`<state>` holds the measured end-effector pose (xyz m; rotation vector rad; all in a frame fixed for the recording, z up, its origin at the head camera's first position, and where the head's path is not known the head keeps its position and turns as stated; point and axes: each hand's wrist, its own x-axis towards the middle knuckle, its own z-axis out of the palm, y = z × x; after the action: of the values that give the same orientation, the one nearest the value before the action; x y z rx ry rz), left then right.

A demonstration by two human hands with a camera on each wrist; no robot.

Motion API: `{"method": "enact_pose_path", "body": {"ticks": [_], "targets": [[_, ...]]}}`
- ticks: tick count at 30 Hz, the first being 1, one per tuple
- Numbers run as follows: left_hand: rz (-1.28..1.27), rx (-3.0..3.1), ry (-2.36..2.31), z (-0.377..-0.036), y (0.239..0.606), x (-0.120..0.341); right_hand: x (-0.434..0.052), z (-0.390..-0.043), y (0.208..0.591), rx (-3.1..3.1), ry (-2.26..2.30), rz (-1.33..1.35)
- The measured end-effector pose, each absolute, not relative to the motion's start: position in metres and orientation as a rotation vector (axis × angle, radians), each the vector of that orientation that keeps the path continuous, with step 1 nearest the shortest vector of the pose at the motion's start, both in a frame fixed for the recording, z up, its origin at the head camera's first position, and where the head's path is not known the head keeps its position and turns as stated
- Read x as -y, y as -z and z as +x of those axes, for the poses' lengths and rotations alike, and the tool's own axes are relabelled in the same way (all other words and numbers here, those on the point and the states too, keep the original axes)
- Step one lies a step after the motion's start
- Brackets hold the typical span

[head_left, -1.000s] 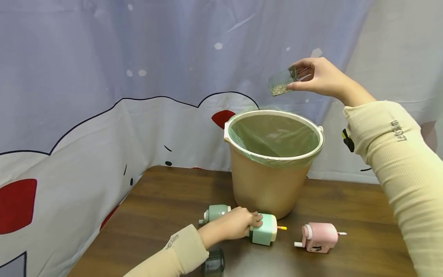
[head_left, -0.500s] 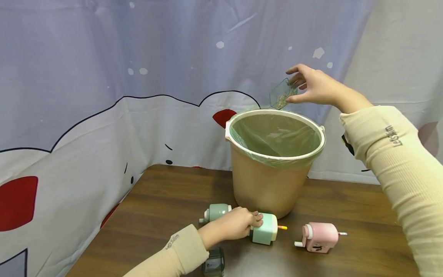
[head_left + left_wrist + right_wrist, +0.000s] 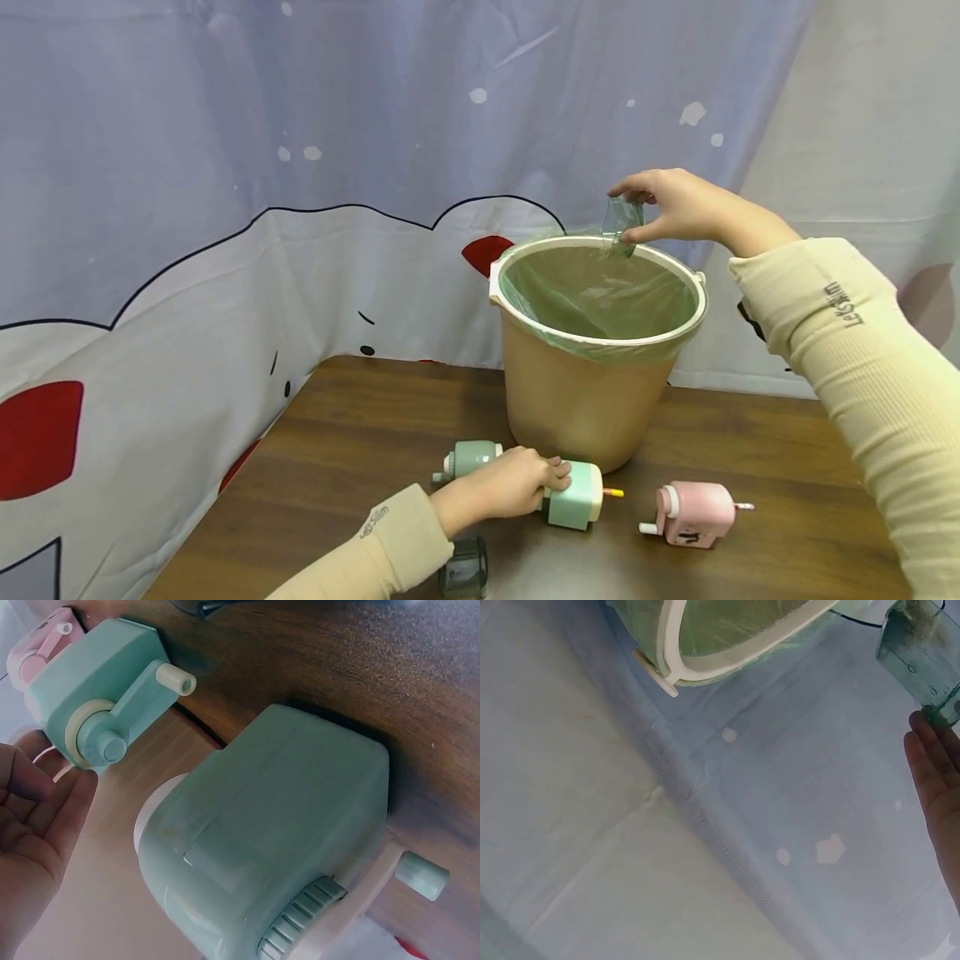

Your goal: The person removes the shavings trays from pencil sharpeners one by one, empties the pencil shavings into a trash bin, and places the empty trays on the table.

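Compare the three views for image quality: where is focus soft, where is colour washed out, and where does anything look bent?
Head view: evenly lit and sharp, the bucket rim crisp, soft shadows under the pink sharpener. Left wrist view: hazy and pale, the green sharpener looms large, the left hand soft. Right wrist view: washed-out bluish cloth, the clear drawer slightly blurred at the frame edge.

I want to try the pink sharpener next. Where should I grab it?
Grab the pink sharpener from above, fingers round its boxy middle, front and back. A crank handle sticks out on its left end and a pencil on its right, so those ends are poor places to hold. The top is free, since it stands alone on the table.
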<state>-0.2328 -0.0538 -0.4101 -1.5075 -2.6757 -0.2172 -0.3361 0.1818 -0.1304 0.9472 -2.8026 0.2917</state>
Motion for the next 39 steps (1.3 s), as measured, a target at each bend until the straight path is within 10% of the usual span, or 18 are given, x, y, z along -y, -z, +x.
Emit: {"method": "enact_pose_path", "body": {"ticks": [39], "targets": [[-1.477, 2.662, 0.199, -0.231, 0.411, 0.057, -0.154, -0.321, 0.151, 2.632, 0.605, 1.202]]}}
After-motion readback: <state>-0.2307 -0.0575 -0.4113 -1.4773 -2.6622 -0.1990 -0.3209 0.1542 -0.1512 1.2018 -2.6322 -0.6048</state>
